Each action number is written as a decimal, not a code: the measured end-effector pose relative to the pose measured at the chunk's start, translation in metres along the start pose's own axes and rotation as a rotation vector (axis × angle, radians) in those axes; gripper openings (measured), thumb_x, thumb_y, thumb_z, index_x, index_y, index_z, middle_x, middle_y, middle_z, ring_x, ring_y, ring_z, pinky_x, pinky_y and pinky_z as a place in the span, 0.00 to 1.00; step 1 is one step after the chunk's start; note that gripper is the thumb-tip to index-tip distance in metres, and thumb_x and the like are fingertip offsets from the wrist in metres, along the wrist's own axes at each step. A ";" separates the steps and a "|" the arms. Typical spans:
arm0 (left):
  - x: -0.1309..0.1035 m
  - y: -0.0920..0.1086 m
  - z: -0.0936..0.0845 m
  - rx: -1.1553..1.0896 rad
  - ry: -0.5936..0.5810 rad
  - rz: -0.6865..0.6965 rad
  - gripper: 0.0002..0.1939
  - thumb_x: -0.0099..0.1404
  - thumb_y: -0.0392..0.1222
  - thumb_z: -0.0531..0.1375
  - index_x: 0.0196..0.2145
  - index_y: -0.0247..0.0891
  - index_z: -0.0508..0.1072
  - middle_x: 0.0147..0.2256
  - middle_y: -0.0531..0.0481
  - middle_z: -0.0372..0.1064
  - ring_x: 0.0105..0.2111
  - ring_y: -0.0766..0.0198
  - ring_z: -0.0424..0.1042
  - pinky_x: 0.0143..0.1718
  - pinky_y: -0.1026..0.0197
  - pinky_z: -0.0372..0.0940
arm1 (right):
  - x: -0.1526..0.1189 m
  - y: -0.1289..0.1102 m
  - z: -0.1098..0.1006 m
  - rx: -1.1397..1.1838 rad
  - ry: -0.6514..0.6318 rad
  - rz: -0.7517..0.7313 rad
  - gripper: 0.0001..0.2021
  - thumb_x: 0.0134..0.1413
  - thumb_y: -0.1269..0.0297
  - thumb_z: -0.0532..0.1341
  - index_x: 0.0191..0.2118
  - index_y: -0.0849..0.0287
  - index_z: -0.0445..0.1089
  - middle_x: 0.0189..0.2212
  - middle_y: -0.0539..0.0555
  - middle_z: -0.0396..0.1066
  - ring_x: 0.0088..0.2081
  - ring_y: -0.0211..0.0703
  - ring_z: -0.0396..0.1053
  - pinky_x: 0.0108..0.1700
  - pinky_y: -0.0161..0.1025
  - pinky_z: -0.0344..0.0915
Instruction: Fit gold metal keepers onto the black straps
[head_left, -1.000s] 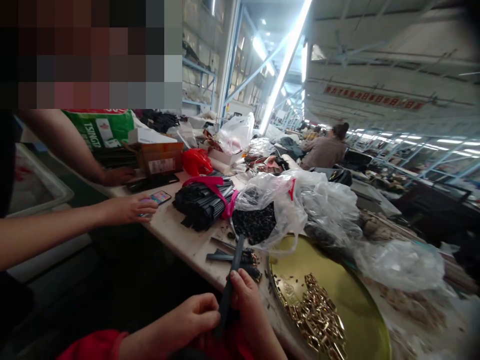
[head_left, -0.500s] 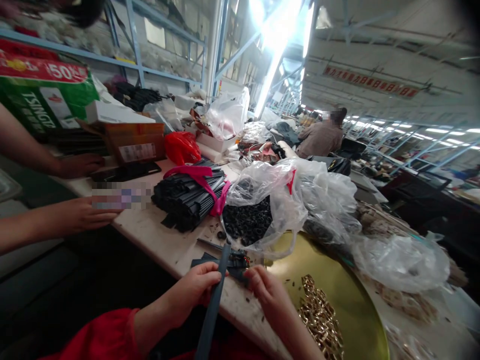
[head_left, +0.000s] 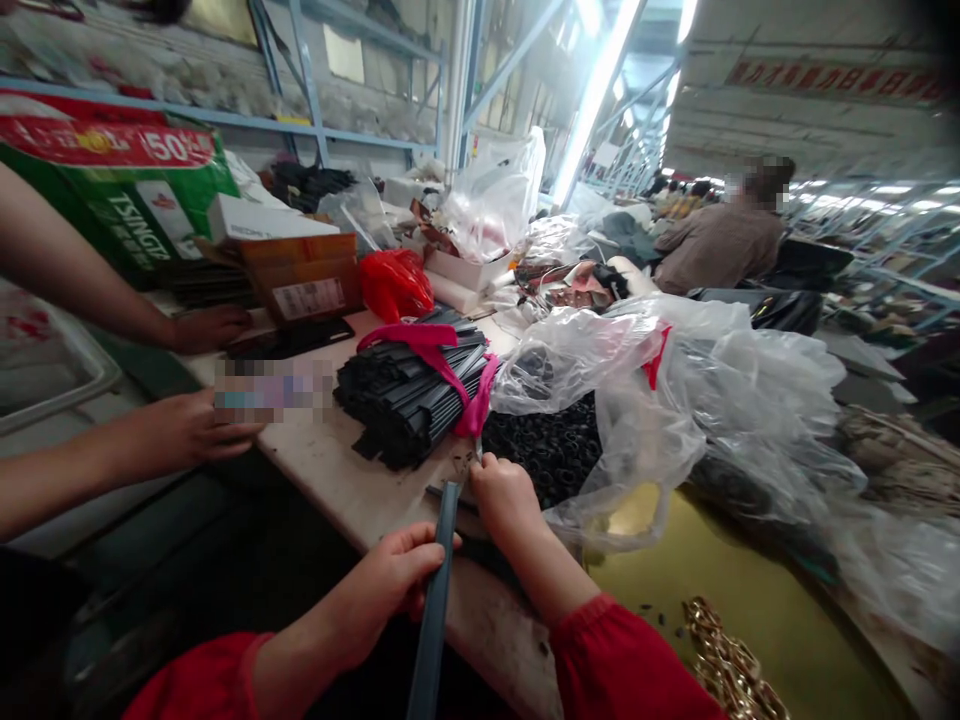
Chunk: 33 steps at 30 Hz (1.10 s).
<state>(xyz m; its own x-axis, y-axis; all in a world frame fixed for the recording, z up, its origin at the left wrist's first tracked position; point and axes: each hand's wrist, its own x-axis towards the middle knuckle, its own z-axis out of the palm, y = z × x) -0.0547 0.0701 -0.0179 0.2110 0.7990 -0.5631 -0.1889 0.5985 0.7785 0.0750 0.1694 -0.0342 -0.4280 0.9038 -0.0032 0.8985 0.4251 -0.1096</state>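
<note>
A long dark grey strip [head_left: 433,620] is pinched between the thumb and fingers of my left hand [head_left: 401,570], its upper end sticking out past them. My right hand [head_left: 508,498] is closed just right of that end, beside a clear plastic bag [head_left: 637,420] of small black rings [head_left: 559,450]. A thin light piece shows above its fingertips, too small to make out. Behind my hands lies a bundle of dark strips [head_left: 409,390] tied with a pink band [head_left: 435,350].
Another person's hand [head_left: 180,430] and a second hand [head_left: 210,328] rest at the left. A gold tray [head_left: 720,560] with gold metal pieces [head_left: 727,665] is at right. Behind are a red bag [head_left: 395,283], a cardboard box [head_left: 304,275] and a seated person [head_left: 720,240].
My right hand has moved forward, from the small parts near the strip to the edge of the ring bag. My left hand still holds the strip. The view has turned somewhat left.
</note>
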 end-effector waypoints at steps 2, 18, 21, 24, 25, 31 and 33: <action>-0.001 0.000 -0.002 0.003 -0.001 0.000 0.16 0.52 0.45 0.57 0.38 0.35 0.68 0.17 0.61 0.56 0.16 0.74 0.53 0.17 0.71 0.50 | 0.001 0.003 0.004 -0.002 -0.008 0.035 0.09 0.53 0.75 0.53 0.35 0.63 0.70 0.32 0.59 0.70 0.33 0.47 0.70 0.30 0.37 0.60; -0.034 -0.007 0.010 -0.062 -0.058 0.117 0.12 0.52 0.41 0.59 0.35 0.36 0.65 0.23 0.56 0.66 0.20 0.72 0.63 0.19 0.71 0.54 | -0.095 0.029 -0.022 0.548 0.203 0.278 0.06 0.47 0.64 0.59 0.26 0.60 0.63 0.22 0.48 0.63 0.25 0.37 0.62 0.28 0.34 0.58; -0.043 -0.004 0.013 -0.107 0.012 0.205 0.12 0.53 0.42 0.59 0.35 0.35 0.64 0.27 0.53 0.67 0.25 0.70 0.66 0.22 0.70 0.58 | -0.155 0.022 -0.021 1.284 0.198 0.445 0.13 0.44 0.55 0.63 0.25 0.61 0.64 0.20 0.48 0.65 0.22 0.35 0.62 0.27 0.34 0.60; -0.048 -0.009 0.019 -0.130 0.104 0.233 0.13 0.53 0.42 0.59 0.34 0.36 0.62 0.26 0.55 0.66 0.26 0.68 0.67 0.23 0.68 0.60 | -0.207 0.004 -0.007 1.777 0.289 0.697 0.16 0.37 0.54 0.67 0.25 0.59 0.65 0.26 0.50 0.71 0.24 0.33 0.66 0.29 0.32 0.64; -0.048 -0.012 0.022 -0.132 0.133 0.243 0.14 0.52 0.42 0.60 0.35 0.37 0.62 0.26 0.55 0.66 0.26 0.68 0.67 0.24 0.68 0.61 | -0.220 -0.003 -0.001 1.889 0.337 0.761 0.16 0.35 0.54 0.69 0.25 0.59 0.64 0.28 0.49 0.72 0.24 0.33 0.66 0.28 0.31 0.64; -0.063 -0.029 0.038 0.062 0.185 0.439 0.16 0.52 0.46 0.60 0.37 0.37 0.65 0.26 0.54 0.64 0.26 0.64 0.67 0.25 0.64 0.62 | -0.238 -0.029 0.011 2.101 0.495 0.773 0.14 0.40 0.58 0.68 0.25 0.57 0.63 0.20 0.44 0.68 0.21 0.29 0.66 0.22 0.25 0.63; -0.076 -0.032 0.040 0.264 0.035 0.554 0.10 0.53 0.45 0.60 0.32 0.38 0.70 0.28 0.51 0.66 0.29 0.62 0.67 0.31 0.62 0.63 | -0.234 -0.026 0.009 2.144 0.528 0.800 0.12 0.39 0.59 0.69 0.27 0.57 0.65 0.23 0.44 0.71 0.23 0.28 0.68 0.23 0.24 0.64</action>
<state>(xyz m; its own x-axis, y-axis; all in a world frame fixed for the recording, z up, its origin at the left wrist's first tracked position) -0.0268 -0.0117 0.0108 0.1169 0.9913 -0.0601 -0.0166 0.0625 0.9979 0.1515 -0.0537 -0.0396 0.1888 0.8810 -0.4338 -0.6751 -0.2044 -0.7089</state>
